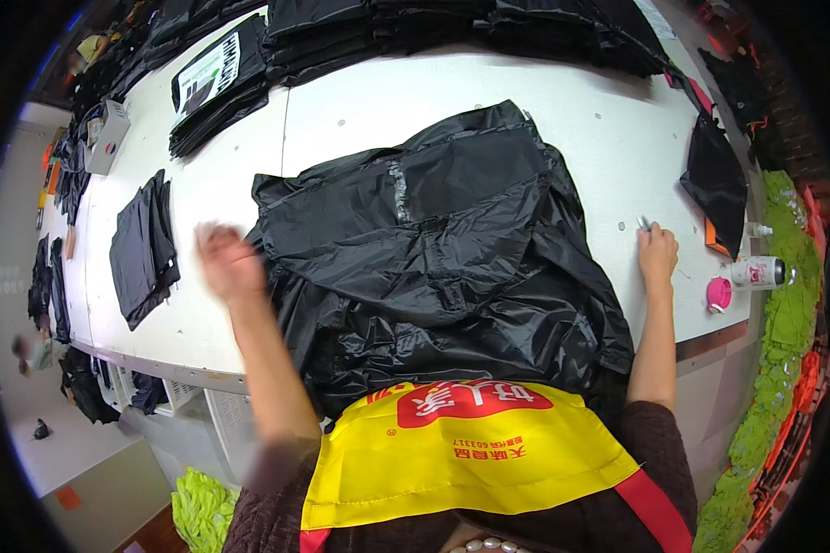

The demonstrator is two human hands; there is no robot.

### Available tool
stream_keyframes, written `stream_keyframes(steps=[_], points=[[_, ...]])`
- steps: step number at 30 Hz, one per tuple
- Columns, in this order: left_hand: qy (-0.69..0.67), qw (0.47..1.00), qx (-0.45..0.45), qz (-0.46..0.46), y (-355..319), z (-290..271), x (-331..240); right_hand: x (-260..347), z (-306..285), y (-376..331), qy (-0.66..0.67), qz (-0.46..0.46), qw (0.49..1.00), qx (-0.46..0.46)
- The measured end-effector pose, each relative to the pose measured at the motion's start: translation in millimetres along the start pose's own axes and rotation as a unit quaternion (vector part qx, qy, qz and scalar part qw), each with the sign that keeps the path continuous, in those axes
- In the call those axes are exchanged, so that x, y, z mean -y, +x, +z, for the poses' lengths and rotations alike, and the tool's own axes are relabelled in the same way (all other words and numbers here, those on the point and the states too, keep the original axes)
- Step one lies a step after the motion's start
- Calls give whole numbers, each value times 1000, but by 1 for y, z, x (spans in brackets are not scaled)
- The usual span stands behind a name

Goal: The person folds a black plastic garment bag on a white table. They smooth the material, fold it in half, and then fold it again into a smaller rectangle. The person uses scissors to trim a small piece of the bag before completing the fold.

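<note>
A large piece of thin, shiny black fabric (pixel 415 249), looking like a garment or bag, lies rumpled on the white table before me. It hangs over the near edge against my yellow apron (pixel 470 452). A whitish streak (pixel 399 191) marks its upper panel. My left hand (pixel 231 263) is beside the fabric's left edge, its fingers smeared by motion; whether it touches the cloth I cannot tell. Off to the right, my right hand (pixel 658 253) rests on the table with closed fingers. A small silvery tip (pixel 644 223) sticks out of them; its kind is hidden.
Folded black pieces (pixel 144 249) lie at the left. Stacked black fabric (pixel 369 32) lines the far side, near a pile with a printed white sheet (pixel 207 76). Right of my hand are a black pouch-like piece (pixel 716 175), a bottle (pixel 758 273) and a pink cap (pixel 719 295). Green fabric (pixel 779 323) is beyond.
</note>
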State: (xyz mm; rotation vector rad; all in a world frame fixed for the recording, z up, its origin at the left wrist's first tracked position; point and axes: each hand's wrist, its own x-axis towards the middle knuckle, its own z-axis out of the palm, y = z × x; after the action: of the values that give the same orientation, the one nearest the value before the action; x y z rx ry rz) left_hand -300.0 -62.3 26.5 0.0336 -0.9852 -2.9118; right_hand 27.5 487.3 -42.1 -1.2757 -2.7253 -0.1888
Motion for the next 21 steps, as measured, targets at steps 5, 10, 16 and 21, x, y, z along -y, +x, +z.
stream_keyframes(steps=[5, 10, 16, 21], points=[[582, 630, 499, 122, -108, 89, 140, 112, -60, -14, 439, -1, 878, 189], [631, 463, 603, 153, -140, 67, 200, 194, -10, -23, 575, 108, 777, 232], [628, 465, 606, 150, -137, 45, 206, 250, -50, -50, 472, -266, 838, -62], [685, 399, 609, -25, -144, 59, 163, 273, -55, -69, 310, -392, 834, 235]])
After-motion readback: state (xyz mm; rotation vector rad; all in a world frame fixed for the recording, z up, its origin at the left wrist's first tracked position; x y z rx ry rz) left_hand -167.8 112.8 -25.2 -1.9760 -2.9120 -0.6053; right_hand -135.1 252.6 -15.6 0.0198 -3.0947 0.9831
